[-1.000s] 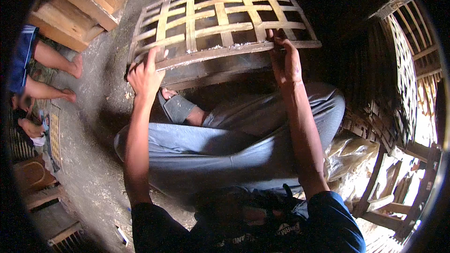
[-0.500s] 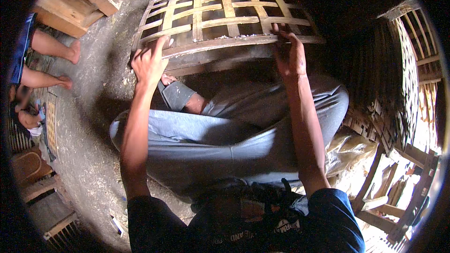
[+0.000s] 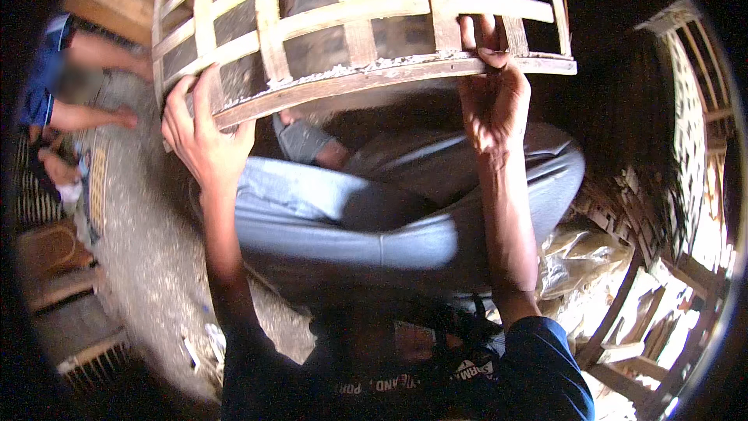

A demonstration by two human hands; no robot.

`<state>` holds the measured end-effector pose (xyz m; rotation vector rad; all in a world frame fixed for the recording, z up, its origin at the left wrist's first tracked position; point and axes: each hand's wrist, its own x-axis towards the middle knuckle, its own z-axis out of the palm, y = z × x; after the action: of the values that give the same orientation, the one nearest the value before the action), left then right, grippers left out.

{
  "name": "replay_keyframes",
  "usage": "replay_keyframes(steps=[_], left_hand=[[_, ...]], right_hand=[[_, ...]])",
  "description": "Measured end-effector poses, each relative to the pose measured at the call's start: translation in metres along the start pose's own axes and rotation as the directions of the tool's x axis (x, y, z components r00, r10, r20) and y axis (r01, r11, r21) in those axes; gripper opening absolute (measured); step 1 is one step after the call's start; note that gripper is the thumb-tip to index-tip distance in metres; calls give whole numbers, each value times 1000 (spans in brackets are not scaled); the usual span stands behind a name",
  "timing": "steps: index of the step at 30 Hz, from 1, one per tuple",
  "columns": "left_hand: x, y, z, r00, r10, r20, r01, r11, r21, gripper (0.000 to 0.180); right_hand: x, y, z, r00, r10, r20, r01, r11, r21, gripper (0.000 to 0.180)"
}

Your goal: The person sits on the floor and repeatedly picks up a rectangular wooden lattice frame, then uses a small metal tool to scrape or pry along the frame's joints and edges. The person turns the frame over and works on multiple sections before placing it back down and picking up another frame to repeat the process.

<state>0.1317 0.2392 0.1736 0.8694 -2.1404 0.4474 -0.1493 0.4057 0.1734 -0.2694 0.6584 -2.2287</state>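
A woven lattice panel of pale flat strips in a wooden frame (image 3: 351, 74) is raised in front of me, above my crossed legs. White crumbs or shavings lie along its near rail. My left hand (image 3: 204, 129) grips the near left corner, fingers over the rail and thumb below it. Toward the right end, my right hand (image 3: 499, 90) holds the same rail, its palm turned up and some fingers poking through the openings. The panel's far edge runs out of the picture at the top.
A wooden bench or box (image 3: 117, 0) stands far left, beside another person's bare legs (image 3: 93, 115). A second person (image 3: 66, 171) sits further back at the left. Crumpled clear plastic (image 3: 580, 257) and wooden slats (image 3: 631, 343) lie at my right. Woven walling (image 3: 689, 109) rises behind them.
Both hands have lifted the lattice panel; it looks larger and closer, and its left end has shifted left. The fingers of my right hand now reach through the openings.
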Motion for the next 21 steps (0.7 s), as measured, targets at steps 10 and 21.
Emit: replay_keyframes(steps=[10, 21], left_hand=[[-100, 7, -52, 992, -86, 95, 96, 990, -102, 83], [-46, 84, -23, 929, 220, 297, -37, 855, -517, 44]], right_hand=[[-40, 66, 3, 968, 236, 80, -222, 962, -156, 61], [-35, 69, -6, 980, 166, 113, -131, 955, -267, 66]])
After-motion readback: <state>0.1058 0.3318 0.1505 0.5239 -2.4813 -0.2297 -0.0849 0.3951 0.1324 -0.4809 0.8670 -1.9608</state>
